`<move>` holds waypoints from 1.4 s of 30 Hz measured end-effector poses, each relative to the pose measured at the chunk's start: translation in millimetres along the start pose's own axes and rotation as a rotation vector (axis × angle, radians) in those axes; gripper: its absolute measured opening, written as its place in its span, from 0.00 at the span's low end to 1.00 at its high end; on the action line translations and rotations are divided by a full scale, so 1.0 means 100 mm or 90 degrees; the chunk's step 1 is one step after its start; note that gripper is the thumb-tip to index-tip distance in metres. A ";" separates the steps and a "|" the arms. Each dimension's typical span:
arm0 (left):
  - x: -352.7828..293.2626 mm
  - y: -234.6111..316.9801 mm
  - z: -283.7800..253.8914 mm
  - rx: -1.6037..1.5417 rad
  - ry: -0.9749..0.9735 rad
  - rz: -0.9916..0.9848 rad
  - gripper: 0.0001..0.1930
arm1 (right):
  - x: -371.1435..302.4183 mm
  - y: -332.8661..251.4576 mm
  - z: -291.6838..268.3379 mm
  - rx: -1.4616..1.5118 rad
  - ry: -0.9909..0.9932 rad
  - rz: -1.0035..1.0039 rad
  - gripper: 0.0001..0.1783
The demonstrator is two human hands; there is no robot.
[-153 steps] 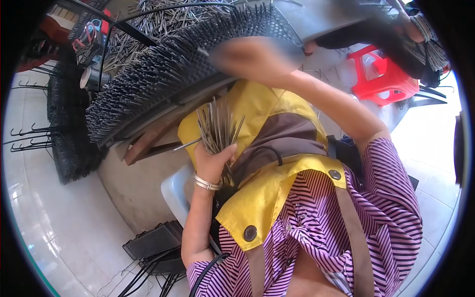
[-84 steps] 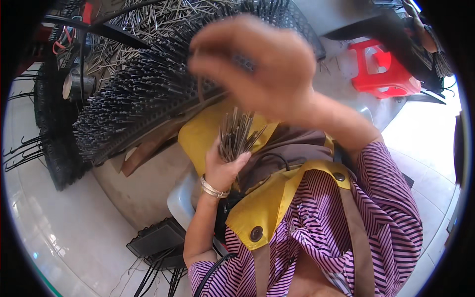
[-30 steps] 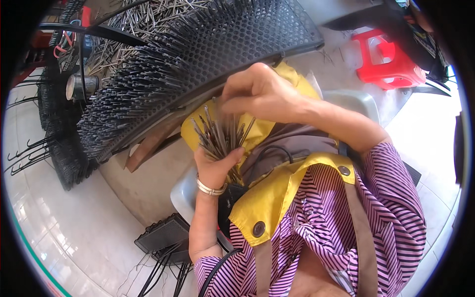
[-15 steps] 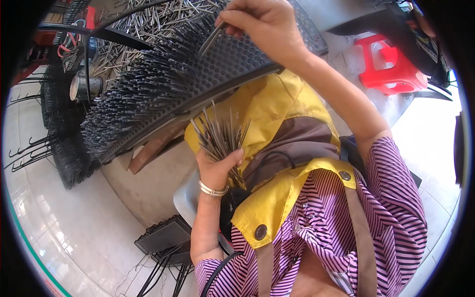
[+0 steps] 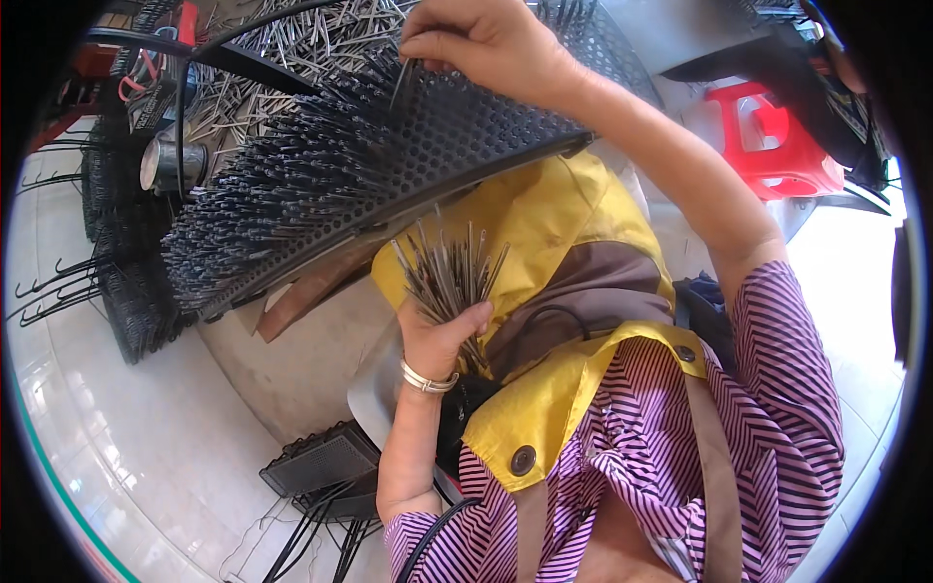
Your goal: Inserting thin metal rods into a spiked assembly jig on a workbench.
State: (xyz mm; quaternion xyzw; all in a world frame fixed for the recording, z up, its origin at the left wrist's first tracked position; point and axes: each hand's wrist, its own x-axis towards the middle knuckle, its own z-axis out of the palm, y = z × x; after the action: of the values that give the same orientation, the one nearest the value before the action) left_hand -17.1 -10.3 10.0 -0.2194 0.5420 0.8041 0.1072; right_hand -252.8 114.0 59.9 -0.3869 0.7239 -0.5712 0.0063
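A loose bundle of thin grey metal rods (image 5: 449,277) fans upward out of my left hand (image 5: 434,340), whose fingers are wrapped round it above my lap. My right hand (image 5: 491,51) is over the black perforated tray (image 5: 486,136), thumb and fingers pinched on a thin metal rod (image 5: 399,85). That rod points down toward the tray's holes at the edge of the filled part; whether its tip is in a hole cannot be made out. Dark upright rods (image 5: 282,170) stand densely packed in the tray's left part, while holes nearer my right forearm show bare.
Loose metal rods (image 5: 335,39) lie heaped beyond the tray. A metal can (image 5: 173,165) and a rack of hooked black pieces (image 5: 136,243) are at the left. A red plastic stool (image 5: 773,146) stands at the right, and black mesh pieces (image 5: 321,462) lie lower left.
My right hand has shifted left over the tray, bringing the pinched rod to the packed rods' edge. My left hand still grips its bundle, and the view has moved slightly.
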 end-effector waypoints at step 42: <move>0.00 -0.03 0.07 0.032 -0.017 0.032 0.11 | -0.47 -0.34 0.08 0.070 0.224 0.128 0.05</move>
State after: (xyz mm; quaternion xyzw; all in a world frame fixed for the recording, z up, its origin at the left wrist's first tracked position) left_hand -17.8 -3.0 9.7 -0.1924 0.5661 0.7954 0.0997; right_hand -197.7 132.0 64.9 -0.2061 0.7167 -0.6650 -0.0422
